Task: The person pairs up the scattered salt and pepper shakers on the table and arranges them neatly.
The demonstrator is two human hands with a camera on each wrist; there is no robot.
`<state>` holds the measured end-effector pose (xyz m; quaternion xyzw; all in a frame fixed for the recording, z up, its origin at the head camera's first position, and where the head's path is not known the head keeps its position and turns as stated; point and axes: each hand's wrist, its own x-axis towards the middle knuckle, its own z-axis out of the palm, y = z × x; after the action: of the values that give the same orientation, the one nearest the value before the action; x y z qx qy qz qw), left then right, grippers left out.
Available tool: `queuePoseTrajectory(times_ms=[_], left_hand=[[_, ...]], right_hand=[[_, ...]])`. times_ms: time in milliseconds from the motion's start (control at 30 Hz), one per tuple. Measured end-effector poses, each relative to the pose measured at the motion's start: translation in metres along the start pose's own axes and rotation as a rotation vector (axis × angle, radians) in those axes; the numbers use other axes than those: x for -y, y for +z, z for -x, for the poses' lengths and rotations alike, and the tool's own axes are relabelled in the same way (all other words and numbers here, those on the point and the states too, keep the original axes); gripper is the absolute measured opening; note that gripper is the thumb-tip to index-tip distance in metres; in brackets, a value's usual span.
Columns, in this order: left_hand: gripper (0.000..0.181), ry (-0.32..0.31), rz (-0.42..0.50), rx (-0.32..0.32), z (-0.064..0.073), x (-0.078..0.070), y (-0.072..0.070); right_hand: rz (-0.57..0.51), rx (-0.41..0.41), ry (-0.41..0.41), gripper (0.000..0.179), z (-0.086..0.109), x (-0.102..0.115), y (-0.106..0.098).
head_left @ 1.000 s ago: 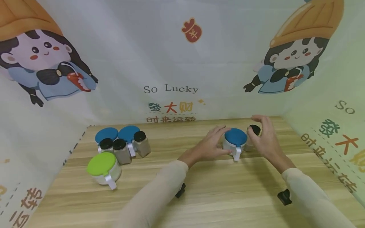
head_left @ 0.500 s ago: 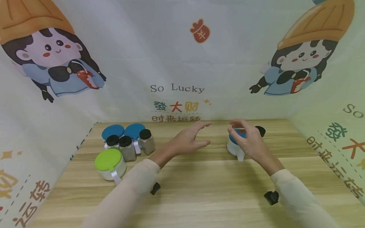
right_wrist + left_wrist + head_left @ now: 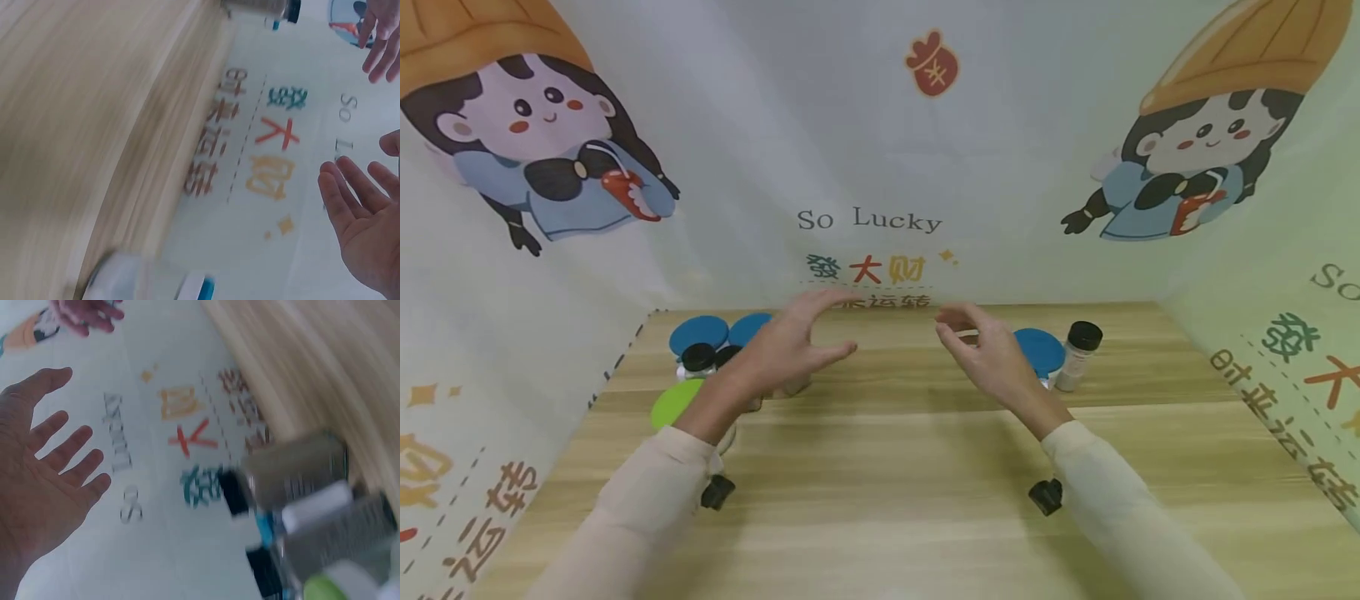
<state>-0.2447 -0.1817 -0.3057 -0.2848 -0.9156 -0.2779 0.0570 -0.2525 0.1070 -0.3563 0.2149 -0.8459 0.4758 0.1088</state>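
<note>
My left hand (image 3: 778,350) hovers in the air at the left with bent, spread fingers and nothing in them. Behind and below it stand black-capped spice jars (image 3: 294,472), partly covered by the hand in the head view, and a pot with a green lid (image 3: 672,405). My right hand (image 3: 992,358) is also raised and holds nothing, its fingers loosely curved. Just right of it are a white pot with a blue lid (image 3: 1040,352) and a spice jar with a black cap (image 3: 1078,357), both upright. The hand partly hides that pot.
Two more blue-lidded pots (image 3: 698,335) stand at the back left of the wooden table (image 3: 880,467). A printed cloth (image 3: 880,150) hangs along the back and sides. Black clips or camera mounts (image 3: 718,492) sit under the wrists.
My left hand has left the blue-lidded pot and moved left toward the jar group. My right hand has drawn away from the black-capped jar and moved left too. Pot and jar stay standing.
</note>
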Motion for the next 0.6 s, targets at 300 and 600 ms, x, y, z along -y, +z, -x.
queuePoseTrajectory(times_ms=[300, 600], left_hand=[[0.064, -0.167, -0.032, -0.171, 0.057, 0.052, -0.057], [0.088, -0.345, -0.010, -0.108, 0.144, 0.118, -0.059]], right_hand=[[0.114, 0.216, -0.112, 0.042, -0.030, 0.009, 0.059], [0.347, 0.446, -0.248, 0.062, -0.043, 0.009, 0.114]])
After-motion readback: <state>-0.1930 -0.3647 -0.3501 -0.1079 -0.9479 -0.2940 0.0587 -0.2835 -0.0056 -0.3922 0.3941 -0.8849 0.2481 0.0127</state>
